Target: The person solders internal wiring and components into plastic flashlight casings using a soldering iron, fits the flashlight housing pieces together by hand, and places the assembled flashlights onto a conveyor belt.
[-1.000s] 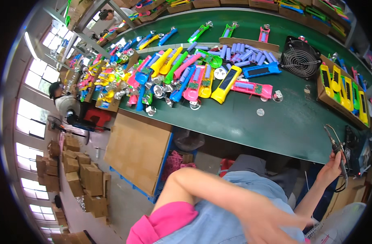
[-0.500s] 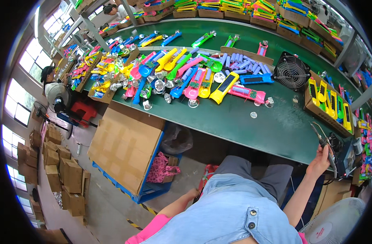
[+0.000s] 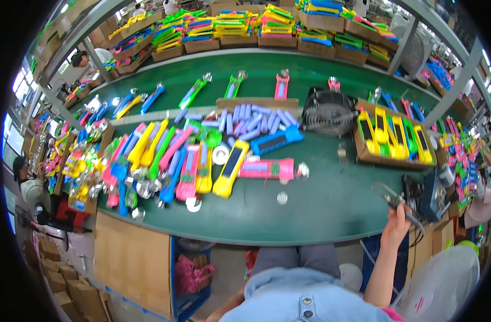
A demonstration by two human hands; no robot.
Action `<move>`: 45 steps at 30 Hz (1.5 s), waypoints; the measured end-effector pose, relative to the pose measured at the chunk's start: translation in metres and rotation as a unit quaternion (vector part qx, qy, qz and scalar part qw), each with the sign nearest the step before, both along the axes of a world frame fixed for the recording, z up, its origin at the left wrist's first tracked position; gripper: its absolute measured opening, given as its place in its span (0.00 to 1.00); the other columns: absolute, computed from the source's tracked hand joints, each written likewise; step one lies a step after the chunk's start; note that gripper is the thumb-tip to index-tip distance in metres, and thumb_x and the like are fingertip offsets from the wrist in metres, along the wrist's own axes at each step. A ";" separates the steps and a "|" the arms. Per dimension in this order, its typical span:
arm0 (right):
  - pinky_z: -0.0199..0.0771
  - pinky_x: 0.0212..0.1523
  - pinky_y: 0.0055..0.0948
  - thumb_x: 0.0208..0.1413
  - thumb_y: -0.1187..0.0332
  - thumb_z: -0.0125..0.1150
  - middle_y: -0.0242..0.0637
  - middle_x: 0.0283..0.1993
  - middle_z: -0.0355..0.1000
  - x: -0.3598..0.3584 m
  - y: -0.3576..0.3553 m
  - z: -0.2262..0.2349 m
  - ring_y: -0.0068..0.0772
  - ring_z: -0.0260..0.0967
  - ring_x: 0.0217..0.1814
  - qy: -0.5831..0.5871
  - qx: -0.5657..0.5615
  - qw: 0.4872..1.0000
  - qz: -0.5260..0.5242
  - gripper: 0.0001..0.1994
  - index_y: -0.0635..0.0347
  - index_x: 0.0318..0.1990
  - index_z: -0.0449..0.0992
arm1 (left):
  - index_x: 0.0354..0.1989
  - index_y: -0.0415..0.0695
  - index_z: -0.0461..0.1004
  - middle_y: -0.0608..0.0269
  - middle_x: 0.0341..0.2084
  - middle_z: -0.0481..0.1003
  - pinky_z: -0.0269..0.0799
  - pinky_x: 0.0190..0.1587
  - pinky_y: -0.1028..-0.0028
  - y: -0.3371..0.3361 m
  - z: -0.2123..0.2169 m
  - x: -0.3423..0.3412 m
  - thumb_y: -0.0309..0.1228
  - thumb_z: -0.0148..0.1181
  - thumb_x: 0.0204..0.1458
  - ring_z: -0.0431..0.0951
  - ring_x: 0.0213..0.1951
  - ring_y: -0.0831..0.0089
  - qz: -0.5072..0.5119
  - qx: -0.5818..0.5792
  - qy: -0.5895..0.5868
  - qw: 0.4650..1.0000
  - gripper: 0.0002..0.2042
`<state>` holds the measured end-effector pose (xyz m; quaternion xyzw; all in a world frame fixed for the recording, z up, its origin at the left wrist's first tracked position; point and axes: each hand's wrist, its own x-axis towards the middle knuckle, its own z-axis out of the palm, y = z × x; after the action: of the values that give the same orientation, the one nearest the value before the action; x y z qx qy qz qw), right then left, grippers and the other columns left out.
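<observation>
My right hand (image 3: 397, 226) is closed round the dark handle of a soldering iron (image 3: 394, 202) at the table's right front edge. Its cable hangs beside the hand. My left hand (image 3: 238, 298) is low beside my denim apron, its fingers hidden. Away from both hands, a pink lamp body (image 3: 267, 169) with wiring lies open on the green table. Next to it are a yellow lamp body with a dark panel (image 3: 231, 168) and a blue one (image 3: 276, 140). A small round white disc (image 3: 282, 198) lies nearer me.
Purple battery cells (image 3: 251, 119) are heaped behind the lamps, beside a black fan (image 3: 329, 115). A carton (image 3: 396, 159) of lamp bodies stands at right, near a blue box-shaped device (image 3: 431, 197). Loose lamp parts crowd the left. Behind runs a green conveyor (image 3: 165, 75); a white fan (image 3: 444, 284) stands lower right.
The view has swung to the right and up, showing more of the conveyor. My right hand still holds the soldering iron; my left hand has become less visible beside the apron.
</observation>
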<state>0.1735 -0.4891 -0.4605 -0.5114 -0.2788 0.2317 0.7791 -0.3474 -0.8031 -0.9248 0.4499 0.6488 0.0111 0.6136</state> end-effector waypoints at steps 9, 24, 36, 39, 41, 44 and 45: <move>0.61 0.50 0.33 0.53 0.69 0.50 0.32 0.39 0.68 -0.029 0.084 0.007 0.28 0.66 0.42 0.089 -0.034 0.983 0.155 0.10 0.56 0.43 0.66 | 0.37 0.39 0.72 0.40 0.35 0.71 0.67 0.41 0.61 0.004 0.031 0.046 0.45 0.49 0.47 0.71 0.40 0.47 0.150 -0.158 -0.043 0.975 0.20; 0.63 0.41 0.25 0.53 0.72 0.51 0.33 0.33 0.66 -0.025 0.054 0.011 0.22 0.61 0.30 0.058 0.042 0.997 0.027 0.07 0.62 0.39 0.65 | 0.37 0.39 0.73 0.40 0.35 0.72 0.67 0.41 0.61 0.228 0.014 0.079 0.46 0.48 0.47 0.71 0.40 0.47 0.365 -0.110 -0.106 0.918 0.21; 0.62 0.30 0.20 0.51 0.74 0.52 0.34 0.34 0.67 -0.018 0.015 -0.012 0.22 0.63 0.29 0.070 0.099 0.992 -0.022 0.07 0.63 0.38 0.67 | 0.31 0.40 0.74 0.51 0.33 0.73 0.68 0.37 0.64 0.293 0.438 0.093 0.40 0.49 0.48 0.73 0.34 0.54 -0.316 0.238 0.055 0.917 0.15; 0.60 0.31 0.19 0.52 0.73 0.52 0.34 0.32 0.67 -0.023 0.007 -0.015 0.20 0.62 0.30 0.061 0.090 0.994 -0.028 0.07 0.63 0.38 0.67 | 0.29 0.40 0.75 0.56 0.22 0.73 0.67 0.30 0.72 0.346 0.518 0.113 0.33 0.53 0.48 0.73 0.26 0.73 -0.158 0.350 0.067 0.921 0.09; 0.60 0.31 0.19 0.52 0.73 0.52 0.34 0.32 0.67 -0.023 0.002 -0.014 0.20 0.62 0.30 0.068 0.084 0.994 -0.031 0.07 0.64 0.38 0.67 | 0.27 0.37 0.73 0.51 0.20 0.72 0.66 0.27 0.69 0.398 0.530 0.119 0.36 0.52 0.48 0.73 0.24 0.61 -0.109 0.451 0.152 0.873 0.13; 0.61 0.31 0.19 0.52 0.73 0.52 0.34 0.32 0.67 -0.031 -0.007 -0.011 0.21 0.62 0.29 0.072 0.078 0.994 -0.010 0.07 0.64 0.39 0.67 | 0.29 0.37 0.74 0.51 0.22 0.74 0.69 0.31 0.66 0.478 0.495 0.105 0.37 0.56 0.43 0.75 0.28 0.60 -0.018 0.606 0.235 0.760 0.14; 0.62 0.30 0.20 0.51 0.75 0.53 0.35 0.33 0.67 -0.031 -0.010 -0.013 0.21 0.63 0.28 0.070 0.079 0.994 -0.012 0.07 0.64 0.38 0.67 | 0.32 0.37 0.72 0.50 0.24 0.74 0.69 0.34 0.64 0.501 0.480 0.105 0.39 0.58 0.41 0.75 0.30 0.59 -0.042 0.598 0.281 0.749 0.16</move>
<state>0.1427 -0.4987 -0.4736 -0.4343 -0.2352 0.2345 0.8373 -0.2422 -0.3023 -0.4447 0.7343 0.6333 0.2444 0.0084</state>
